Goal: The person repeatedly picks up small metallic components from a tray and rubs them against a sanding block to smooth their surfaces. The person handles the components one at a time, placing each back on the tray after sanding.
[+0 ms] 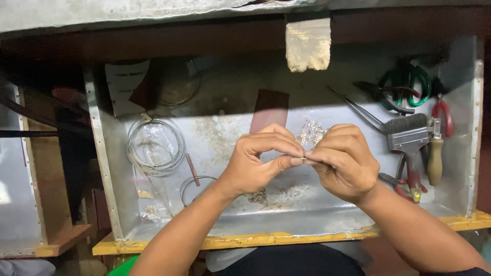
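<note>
Both hands, left hand (255,163) and right hand (341,161), pinch one tiny metal piece (303,160) between fingertips, touching. They hover over the tray (286,217) middle, near its front edge.

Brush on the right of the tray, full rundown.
The brush lies flat on the metal tray floor at its right side, beyond the right hand and not touching it. It has a dark bristle strip along the top edge, a grey metal-looking head below it and a reddish handle running down toward the tray's front. Thin tweezers end at its upper left; a wooden-handled tool lies against its right. Pliers overlap the handle.
</note>
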